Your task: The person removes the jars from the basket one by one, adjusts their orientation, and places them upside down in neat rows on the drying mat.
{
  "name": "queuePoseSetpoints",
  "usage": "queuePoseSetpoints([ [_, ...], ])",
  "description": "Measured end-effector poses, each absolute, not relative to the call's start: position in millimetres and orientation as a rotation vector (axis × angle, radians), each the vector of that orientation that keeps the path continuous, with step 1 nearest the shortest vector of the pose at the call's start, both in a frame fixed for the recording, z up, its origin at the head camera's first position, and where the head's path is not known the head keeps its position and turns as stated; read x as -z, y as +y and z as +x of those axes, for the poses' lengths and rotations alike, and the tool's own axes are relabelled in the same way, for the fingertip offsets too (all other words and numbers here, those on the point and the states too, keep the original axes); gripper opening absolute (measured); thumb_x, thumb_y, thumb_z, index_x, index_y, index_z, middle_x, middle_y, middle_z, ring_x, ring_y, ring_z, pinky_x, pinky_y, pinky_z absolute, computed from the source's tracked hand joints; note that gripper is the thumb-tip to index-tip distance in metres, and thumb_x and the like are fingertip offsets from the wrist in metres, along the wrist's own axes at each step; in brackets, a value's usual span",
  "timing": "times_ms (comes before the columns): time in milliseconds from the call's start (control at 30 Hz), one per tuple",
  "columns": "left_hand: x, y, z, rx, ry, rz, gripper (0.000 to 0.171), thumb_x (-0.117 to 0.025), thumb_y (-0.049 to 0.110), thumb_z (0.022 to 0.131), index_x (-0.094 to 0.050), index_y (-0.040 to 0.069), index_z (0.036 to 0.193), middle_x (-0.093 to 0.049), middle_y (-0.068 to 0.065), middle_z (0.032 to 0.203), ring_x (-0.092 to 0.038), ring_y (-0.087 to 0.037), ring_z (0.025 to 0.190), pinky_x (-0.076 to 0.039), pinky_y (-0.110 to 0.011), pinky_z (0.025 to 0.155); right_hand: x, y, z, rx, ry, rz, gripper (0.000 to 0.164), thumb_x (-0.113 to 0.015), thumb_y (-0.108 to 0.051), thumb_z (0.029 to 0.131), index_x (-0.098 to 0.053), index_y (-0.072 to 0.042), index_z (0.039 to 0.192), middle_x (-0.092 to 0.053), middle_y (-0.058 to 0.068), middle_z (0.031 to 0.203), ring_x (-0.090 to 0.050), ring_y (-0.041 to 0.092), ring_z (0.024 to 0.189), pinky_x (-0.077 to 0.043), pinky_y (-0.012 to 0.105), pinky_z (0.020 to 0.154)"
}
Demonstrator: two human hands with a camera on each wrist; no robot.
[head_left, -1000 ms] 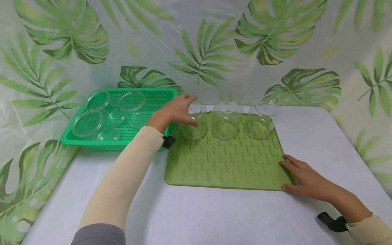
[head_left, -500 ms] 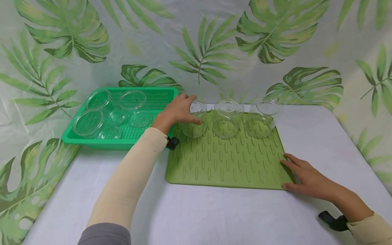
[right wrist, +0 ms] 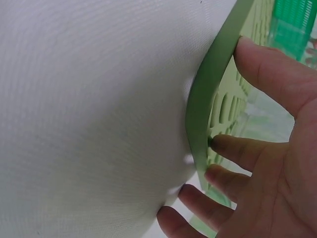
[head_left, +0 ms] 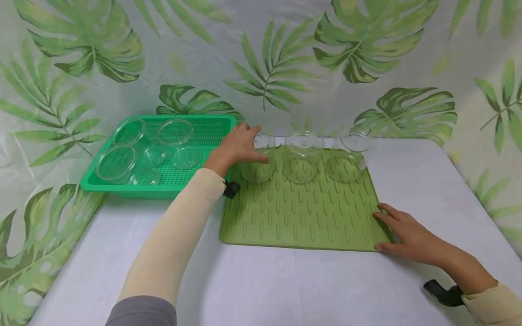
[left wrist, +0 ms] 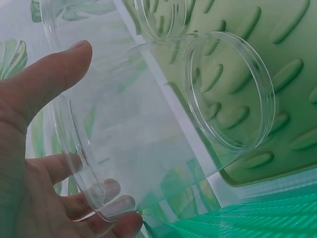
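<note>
My left hand (head_left: 240, 145) reaches around the upper end of the leftmost clear glass cup (head_left: 258, 171), which stands on the green ribbed drying mat (head_left: 302, 226). In the left wrist view, the thumb (left wrist: 74, 62) lies across one side of the cup's upper end, and the curled fingertips show at the other side. Two matching glass cups (head_left: 300, 167) (head_left: 344, 165) stand to its right in a row along the mat's back edge. My right hand (head_left: 412, 240), fingers spread and loosely extended, touches the mat's right edge near its front corner.
A green perforated plastic basket (head_left: 171, 192) stands left of the mat and holds three more glass cups. The white tabletop (head_left: 306, 290) extends in front and to the right. Leaf-printed fabric (head_left: 277, 54) hangs behind the table.
My left hand has shifted slightly right around the leftmost cup, which has hardly moved on the mat. The right hand stays at the mat's edge.
</note>
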State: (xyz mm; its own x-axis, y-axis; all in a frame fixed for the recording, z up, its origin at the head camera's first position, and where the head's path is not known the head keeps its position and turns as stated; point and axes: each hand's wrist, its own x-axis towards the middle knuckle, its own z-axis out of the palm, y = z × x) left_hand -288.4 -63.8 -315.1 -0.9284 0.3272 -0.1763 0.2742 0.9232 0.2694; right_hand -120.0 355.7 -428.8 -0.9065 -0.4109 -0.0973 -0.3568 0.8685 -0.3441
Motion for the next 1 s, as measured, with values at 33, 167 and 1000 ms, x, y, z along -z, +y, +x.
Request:
queuePoseSetpoints([
  [33, 314.7, -63.7, -288.3, -0.355, 2.864, 0.447, 0.098, -0.072, 0.055, 0.083, -0.022, 0.019, 0.159, -0.026, -0.017, 0.160, -0.028, -0.037, 0.147, -0.036, -0.054, 0.115, 428.3, 355.5, -119.9, 0.480, 2.875, -0.595, 0.082, -0.080, -0.038, 0.081, -0.044, 0.004, 0.142, -0.030, 0.031, 0.153, -0.034, 0.055, 0.132, -0.038, 0.069, 0.097],
  [167, 312.9, -63.6, -287.6, -0.357, 2.859, 0.415, 0.099, -0.072, 0.056, 0.083, -0.021, 0.020, 0.160, -0.022, -0.017, 0.163, -0.023, -0.038, 0.150, -0.034, -0.056, 0.116, 426.7, 354.9, -119.4, 0.482, 2.879, -0.597, 0.082, -0.080, -0.037, 0.081, -0.044, 0.004, 0.142, -0.031, 0.031, 0.153, -0.035, 0.055, 0.131, -0.038, 0.069, 0.097],
  [1000, 287.1, -78.3, -266.8, -0.421, 2.839, 0.432, 0.097, -0.068, 0.055, 0.087, -0.017, 0.016, 0.160, -0.008, -0.016, 0.167, -0.010, -0.040, 0.155, -0.026, -0.059, 0.120, 423.0, 354.0, -119.6, 0.500, 2.844, -0.572, 0.081, -0.080, -0.037, 0.082, -0.044, 0.005, 0.142, -0.030, 0.031, 0.153, -0.034, 0.056, 0.132, -0.038, 0.068, 0.098],
])
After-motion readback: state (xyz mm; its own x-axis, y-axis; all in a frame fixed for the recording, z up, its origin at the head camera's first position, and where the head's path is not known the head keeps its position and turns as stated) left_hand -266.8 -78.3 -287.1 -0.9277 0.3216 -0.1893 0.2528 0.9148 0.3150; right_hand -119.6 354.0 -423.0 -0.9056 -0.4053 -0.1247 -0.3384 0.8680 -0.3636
